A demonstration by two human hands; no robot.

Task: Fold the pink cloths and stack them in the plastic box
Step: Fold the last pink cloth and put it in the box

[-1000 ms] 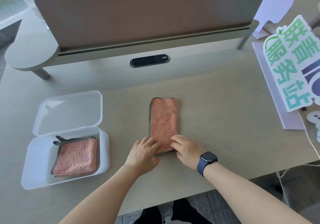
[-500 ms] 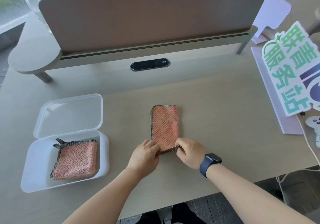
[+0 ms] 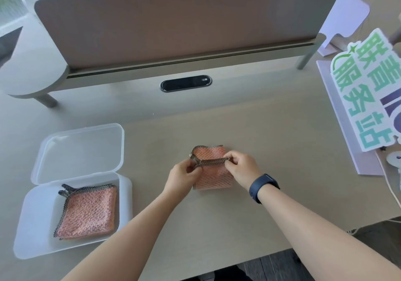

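A pink cloth (image 3: 213, 175) with a dark mesh border lies mid-table, its near end lifted and doubled over toward the far end. My left hand (image 3: 184, 175) pinches the left corner of that raised edge. My right hand (image 3: 240, 168), a dark watch on its wrist, pinches the right corner. At the left stands a clear plastic box (image 3: 32, 220) with its lid (image 3: 80, 150) hinged open behind it. A folded pink cloth (image 3: 86, 213) lies flat inside the box.
A tall divider panel (image 3: 173, 27) runs across the back of the table, with a black oval cable port (image 3: 186, 83) in front of it. A green-lettered sign (image 3: 364, 94) on a lilac board stands at the right. White cable runs along the right edge.
Both hands pinched the cloth's near end and lifted it up and away from me, folding the long strip over on itself. The box and its cloth stayed put.
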